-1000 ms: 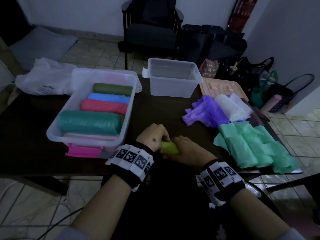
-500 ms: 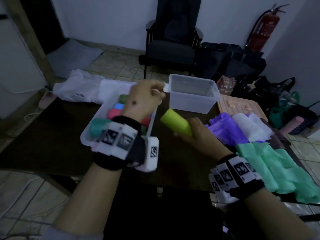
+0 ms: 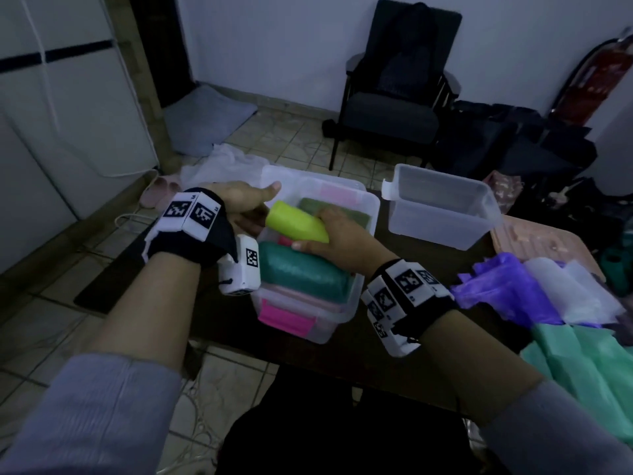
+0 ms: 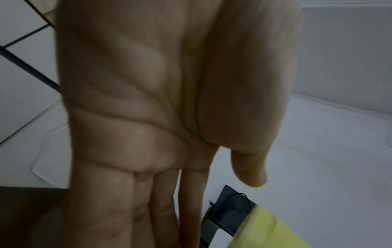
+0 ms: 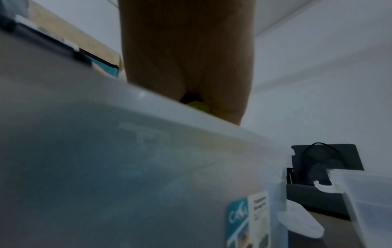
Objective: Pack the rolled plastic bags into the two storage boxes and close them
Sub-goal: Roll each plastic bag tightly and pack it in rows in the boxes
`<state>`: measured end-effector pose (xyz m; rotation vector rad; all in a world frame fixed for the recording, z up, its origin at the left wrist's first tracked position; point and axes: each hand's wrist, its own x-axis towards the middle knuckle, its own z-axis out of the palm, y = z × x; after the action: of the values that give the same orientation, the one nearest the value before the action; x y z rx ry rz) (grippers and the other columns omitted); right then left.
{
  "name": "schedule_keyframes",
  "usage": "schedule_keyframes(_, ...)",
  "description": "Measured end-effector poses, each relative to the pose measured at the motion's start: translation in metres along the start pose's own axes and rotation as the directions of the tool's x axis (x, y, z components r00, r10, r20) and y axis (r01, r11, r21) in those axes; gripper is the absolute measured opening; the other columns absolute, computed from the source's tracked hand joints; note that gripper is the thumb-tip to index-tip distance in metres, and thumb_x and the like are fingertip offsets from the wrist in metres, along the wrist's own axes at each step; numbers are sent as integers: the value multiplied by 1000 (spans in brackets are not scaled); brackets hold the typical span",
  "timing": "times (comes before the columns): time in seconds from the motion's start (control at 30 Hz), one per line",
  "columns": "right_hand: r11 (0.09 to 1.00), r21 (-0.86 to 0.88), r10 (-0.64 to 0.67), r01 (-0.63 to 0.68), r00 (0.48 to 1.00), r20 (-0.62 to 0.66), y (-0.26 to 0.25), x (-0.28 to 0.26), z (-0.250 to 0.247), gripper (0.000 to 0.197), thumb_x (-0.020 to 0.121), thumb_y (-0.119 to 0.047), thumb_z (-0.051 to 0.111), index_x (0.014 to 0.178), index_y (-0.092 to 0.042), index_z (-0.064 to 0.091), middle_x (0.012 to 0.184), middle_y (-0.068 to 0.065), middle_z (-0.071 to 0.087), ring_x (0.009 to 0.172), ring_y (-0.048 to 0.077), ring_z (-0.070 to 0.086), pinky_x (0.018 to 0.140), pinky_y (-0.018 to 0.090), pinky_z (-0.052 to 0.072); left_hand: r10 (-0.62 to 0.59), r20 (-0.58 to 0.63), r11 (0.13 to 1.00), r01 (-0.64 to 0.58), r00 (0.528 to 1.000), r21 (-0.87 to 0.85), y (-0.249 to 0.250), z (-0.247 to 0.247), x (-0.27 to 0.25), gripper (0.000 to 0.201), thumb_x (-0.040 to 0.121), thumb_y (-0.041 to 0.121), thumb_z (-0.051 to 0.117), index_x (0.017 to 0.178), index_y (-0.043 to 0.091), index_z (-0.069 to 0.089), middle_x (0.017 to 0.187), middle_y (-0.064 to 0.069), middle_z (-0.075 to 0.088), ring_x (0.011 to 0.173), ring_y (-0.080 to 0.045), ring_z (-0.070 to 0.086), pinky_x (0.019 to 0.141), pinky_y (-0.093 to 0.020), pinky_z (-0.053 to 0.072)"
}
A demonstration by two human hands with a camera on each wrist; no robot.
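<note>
Yellow-green bag roll [image 3: 297, 224] is gripped by the right hand [image 3: 337, 242] over the fuller storage box [image 3: 356, 286], evidently for packing; left hand [image 3: 245, 209], fingers straight, holds nothing.

Found almost nothing legible. On the clear plastic storage box [image 5: 148, 167], seen from the right wrist, carried a blue-and-white paper sticker [image 5: 248, 221] with pale letters on the blue part that looked like "CK" but stayed too blurred to confirm, and small dark print on the white part too smeared to read. On the white wristbands [image 3: 191, 214], showed only black-and-white square marker patterns, no words.
</note>
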<state>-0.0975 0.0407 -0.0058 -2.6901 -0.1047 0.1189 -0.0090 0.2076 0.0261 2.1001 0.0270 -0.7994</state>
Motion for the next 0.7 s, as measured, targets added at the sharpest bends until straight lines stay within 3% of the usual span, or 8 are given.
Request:
schedule_keyframes(0.1, 1000, 30, -5, 3, 998, 64, 3, 2, 1, 68, 88, -53, 52, 141, -13, 35, 139, 11, 43, 123, 25, 44, 101, 33, 36, 21, 27, 1000, -22, 999, 6, -5, -3, 5, 64, 85, 51, 57, 116, -5, 54, 113, -16, 65, 102, -30, 64, 87, -40, 54)
schedule_keyframes(0.13, 1000, 8, -3, 3, 996, 91, 4, 2, 0, 66, 90, -52, 48, 142, -13, 34, 140, 12, 43, 123, 25, 44, 101, 33, 35, 34, 31, 999, -35, 999, 30, -5, -2, 5, 60, 84, 46, 61, 115, -6, 55, 111, -16, 66, 101, -30, 64, 91, -44, 52)
schedule_keyframes(0.23, 997, -72, 21, -10, 988, 152, 3, 2, -1, 55, 96, -47, 41, 137, -12, 41, 134, 15, 46, 123, 27, 44, 96, 27, 32, 85, 13, 993, -85, 996, 83, -3, 2, 4, 48, 89, 31, 61, 114, -9, 55, 103, -17, 65, 93, -29, 63, 90, -42, 51)
schedule_keyframes(0.33, 994, -112, 7, 7, 992, 125, 2, 3, 1, 54, 97, -51, 33, 134, -14, 47, 131, 14, 47, 125, 30, 41, 101, 35, 30, 140, -77, 958, -115, 987, 264, -6, 7, 4, 43, 86, 28, 66, 110, -8, 62, 99, -18, 68, 87, -27, 63, 92, -43, 51)
schedule_keyframes(0.43, 961, -276, 23, -7, 998, 54, -7, -6, 3, 59, 95, -57, 27, 141, -21, 38, 139, 9, 41, 129, 27, 34, 105, 42, 25, 156, -99, 901, -101, 983, 421, -8, 9, 4, 45, 83, 33, 68, 105, -6, 64, 104, -21, 69, 93, -33, 67, 89, -46, 52)
schedule_keyframes(0.57, 927, -374, -37, 35, 999, 2, -17, -20, 18, 80, 88, -66, 33, 148, -16, 19, 144, 9, 36, 129, 27, 37, 103, 45, 32, 153, -71, 853, -95, 986, 514, -5, 8, 5, 38, 86, 37, 65, 88, -1, 60, 96, -19, 65, 96, -34, 64, 89, -42, 53)
schedule_keyframes(0.63, 925, -378, -47, 38, 999, -15, -15, -19, 23, 81, 88, -66, 35, 149, -18, 16, 143, 9, 37, 129, 28, 37, 102, 44, 32, 168, -85, 807, -88, 982, 584, -1, 10, 3, 38, 87, 38, 63, 71, 5, 52, 75, -13, 58, 74, -28, 61, 72, -30, 52)
schedule_keyframes(0.7, 931, -362, -43, 36, 999, -12, -12, -16, 24, 80, 88, -66, 35, 149, -19, 16, 143, 9, 37, 130, 27, 36, 102, 43, 32, 207, -124, 747, -75, 970, 661, 1, 13, -2, 44, 90, 39, 59, 63, 7, 46, 59, -7, 50, 54, -20, 47, 52, -23, 38)
